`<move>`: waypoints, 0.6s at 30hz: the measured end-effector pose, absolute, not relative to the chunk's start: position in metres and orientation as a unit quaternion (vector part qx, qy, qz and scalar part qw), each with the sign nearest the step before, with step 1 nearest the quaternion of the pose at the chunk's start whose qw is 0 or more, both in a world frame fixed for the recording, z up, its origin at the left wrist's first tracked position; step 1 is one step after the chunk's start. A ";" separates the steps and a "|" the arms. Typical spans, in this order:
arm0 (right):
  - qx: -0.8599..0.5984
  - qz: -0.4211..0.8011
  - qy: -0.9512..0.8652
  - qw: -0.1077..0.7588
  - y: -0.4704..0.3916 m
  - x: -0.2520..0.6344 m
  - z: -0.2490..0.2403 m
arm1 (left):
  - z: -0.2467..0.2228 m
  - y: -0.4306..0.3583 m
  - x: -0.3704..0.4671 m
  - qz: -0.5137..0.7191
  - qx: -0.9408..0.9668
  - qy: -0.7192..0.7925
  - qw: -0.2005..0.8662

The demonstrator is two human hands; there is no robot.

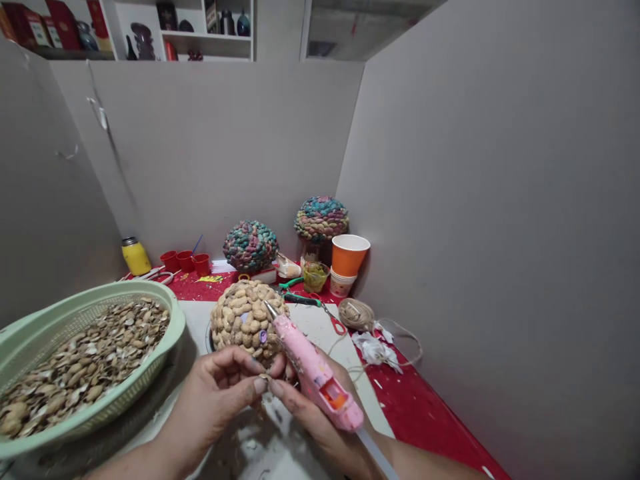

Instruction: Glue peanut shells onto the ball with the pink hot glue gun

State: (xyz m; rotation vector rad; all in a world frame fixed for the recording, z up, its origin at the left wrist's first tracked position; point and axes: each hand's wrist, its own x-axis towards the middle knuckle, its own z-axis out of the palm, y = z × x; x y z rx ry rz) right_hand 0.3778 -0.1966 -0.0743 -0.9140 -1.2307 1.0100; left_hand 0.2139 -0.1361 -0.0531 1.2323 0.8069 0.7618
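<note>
"Hands?"
"I see the left hand (213,390) and right hand (323,427) pinching a small shell piece (265,376) between them, glue gun (305,360) across the right."
"Handling?"
"Light, probably brittle; I'd hold its edges. The peanut-covered ball (235,319) sits just beyond."

No txt legible. Red boxes (65,25) on shelf, upper L of frame: pale panels w/ marks too small to read. Dark box (211,17), top ctr-L: red/white label, illeg. Paper cups (341,287), R of ctr: print, unreadable.
</note>
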 end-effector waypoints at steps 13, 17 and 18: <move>-0.436 0.393 -0.513 0.626 -0.199 0.387 -0.056 | -0.068 -0.134 0.192 0.332 0.654 0.376 0.566; -0.434 0.392 -0.517 0.625 -0.202 0.386 -0.054 | -0.076 -0.134 0.189 0.386 0.693 0.368 0.484; -0.433 0.395 -0.517 0.624 -0.203 0.385 -0.054 | -0.076 -0.134 0.191 0.404 0.690 0.359 0.481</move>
